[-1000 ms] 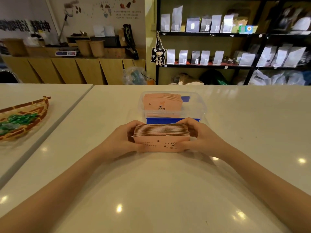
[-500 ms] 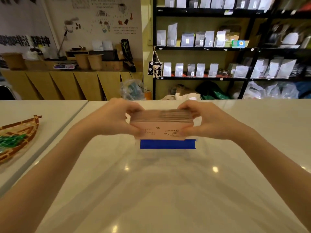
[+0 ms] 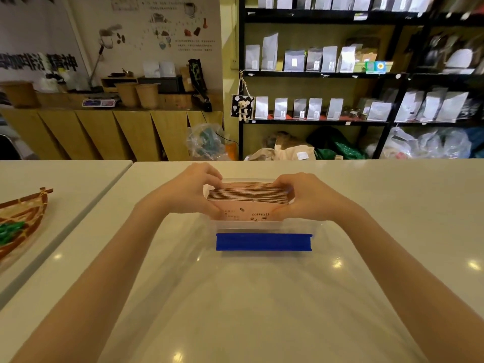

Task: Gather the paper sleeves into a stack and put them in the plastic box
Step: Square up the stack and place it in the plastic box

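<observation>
A thick stack of pink paper sleeves (image 3: 248, 205) stands on edge, its lower part inside the clear plastic box (image 3: 264, 227), which has a blue clip on its near side. My left hand (image 3: 188, 191) grips the stack's left end and my right hand (image 3: 306, 197) grips its right end. Both hands sit over the box's rim. The inside of the box behind the stack is hidden by the sleeves and my fingers.
The box stands mid-way across a white table (image 3: 248, 297). A woven boat-shaped basket (image 3: 18, 224) with green items lies on the neighbouring table at the left. Shelves of pouches (image 3: 327, 82) and a wooden counter (image 3: 104, 127) stand beyond the far edge.
Both hands lifted the stack off the table, carried it away from me and lowered it into the box. The view tilted upward.
</observation>
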`<action>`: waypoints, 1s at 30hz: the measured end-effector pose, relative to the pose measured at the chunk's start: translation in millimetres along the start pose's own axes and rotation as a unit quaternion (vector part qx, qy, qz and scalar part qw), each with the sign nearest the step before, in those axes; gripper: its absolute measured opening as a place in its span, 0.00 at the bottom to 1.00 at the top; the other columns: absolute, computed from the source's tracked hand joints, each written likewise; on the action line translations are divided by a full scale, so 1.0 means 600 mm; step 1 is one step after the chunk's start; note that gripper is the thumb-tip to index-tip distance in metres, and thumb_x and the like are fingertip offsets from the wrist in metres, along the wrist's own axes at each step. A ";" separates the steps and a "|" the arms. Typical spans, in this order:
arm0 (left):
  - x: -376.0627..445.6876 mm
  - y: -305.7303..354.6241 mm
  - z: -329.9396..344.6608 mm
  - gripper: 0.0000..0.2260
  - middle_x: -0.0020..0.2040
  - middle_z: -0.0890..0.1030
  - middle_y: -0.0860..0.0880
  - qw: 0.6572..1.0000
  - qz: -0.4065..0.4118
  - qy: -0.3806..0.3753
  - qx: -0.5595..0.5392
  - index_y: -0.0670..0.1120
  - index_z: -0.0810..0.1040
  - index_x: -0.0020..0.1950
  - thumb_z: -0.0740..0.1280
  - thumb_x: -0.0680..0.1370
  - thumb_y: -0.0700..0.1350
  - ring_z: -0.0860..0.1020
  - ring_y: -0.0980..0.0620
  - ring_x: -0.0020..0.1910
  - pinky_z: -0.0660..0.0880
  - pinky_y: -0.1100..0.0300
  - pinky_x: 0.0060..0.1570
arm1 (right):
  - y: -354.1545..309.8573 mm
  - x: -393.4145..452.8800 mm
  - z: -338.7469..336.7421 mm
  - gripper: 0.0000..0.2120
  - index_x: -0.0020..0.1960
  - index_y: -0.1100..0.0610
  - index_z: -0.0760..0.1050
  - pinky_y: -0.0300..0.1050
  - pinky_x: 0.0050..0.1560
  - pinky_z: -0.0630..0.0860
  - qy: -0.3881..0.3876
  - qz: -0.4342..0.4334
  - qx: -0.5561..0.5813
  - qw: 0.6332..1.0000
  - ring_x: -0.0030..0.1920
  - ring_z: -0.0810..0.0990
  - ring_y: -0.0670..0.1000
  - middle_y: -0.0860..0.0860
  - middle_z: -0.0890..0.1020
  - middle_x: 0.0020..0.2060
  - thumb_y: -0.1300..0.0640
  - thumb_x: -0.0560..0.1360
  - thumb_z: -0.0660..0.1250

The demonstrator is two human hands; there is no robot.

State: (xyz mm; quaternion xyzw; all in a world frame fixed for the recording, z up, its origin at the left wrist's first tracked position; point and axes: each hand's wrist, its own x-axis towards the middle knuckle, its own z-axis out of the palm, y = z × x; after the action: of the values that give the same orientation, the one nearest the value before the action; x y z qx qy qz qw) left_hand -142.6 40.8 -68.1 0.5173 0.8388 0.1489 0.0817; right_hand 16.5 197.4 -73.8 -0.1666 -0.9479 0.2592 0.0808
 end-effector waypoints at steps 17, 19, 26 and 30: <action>0.012 0.005 0.004 0.21 0.70 0.65 0.50 0.996 -0.022 -0.052 0.066 0.53 0.75 0.60 0.72 0.68 0.50 0.57 0.49 0.70 0.55 0.48 0.69 | 0.001 0.014 -0.003 0.26 0.61 0.55 0.70 0.36 0.39 0.76 -0.084 0.109 0.031 0.990 0.48 0.75 0.49 0.49 0.73 0.51 0.53 0.66 0.73; 0.009 0.005 -0.001 0.21 0.69 0.67 0.51 0.997 -0.024 -0.042 0.063 0.53 0.75 0.59 0.72 0.67 0.49 0.59 0.49 0.68 0.56 0.49 0.68 | 0.002 0.014 -0.009 0.26 0.59 0.55 0.71 0.38 0.40 0.78 -0.079 0.128 0.058 0.987 0.49 0.76 0.50 0.50 0.75 0.53 0.53 0.64 0.74; 0.006 0.009 -0.003 0.23 0.66 0.71 0.50 0.997 -0.043 -0.022 0.063 0.51 0.74 0.61 0.73 0.66 0.49 0.66 0.49 0.64 0.63 0.53 0.63 | -0.008 0.018 -0.012 0.22 0.62 0.59 0.69 0.50 0.54 0.76 -0.022 0.224 0.203 0.953 0.54 0.79 0.57 0.58 0.78 0.59 0.48 0.73 0.63; 0.004 0.010 -0.005 0.25 0.65 0.73 0.49 0.996 -0.056 -0.029 0.069 0.50 0.72 0.63 0.72 0.67 0.49 0.69 0.49 0.62 0.67 0.54 0.60 | -0.016 0.016 -0.010 0.33 0.70 0.62 0.56 0.54 0.63 0.70 -0.053 0.295 0.396 0.868 0.61 0.74 0.62 0.62 0.74 0.63 0.40 0.74 0.55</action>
State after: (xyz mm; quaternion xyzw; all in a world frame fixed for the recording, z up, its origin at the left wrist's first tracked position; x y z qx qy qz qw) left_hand -139.5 44.9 -63.3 0.4777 0.8722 0.0702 0.0786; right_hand 6.4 195.7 -63.2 -0.3782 -0.6754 0.6330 0.0097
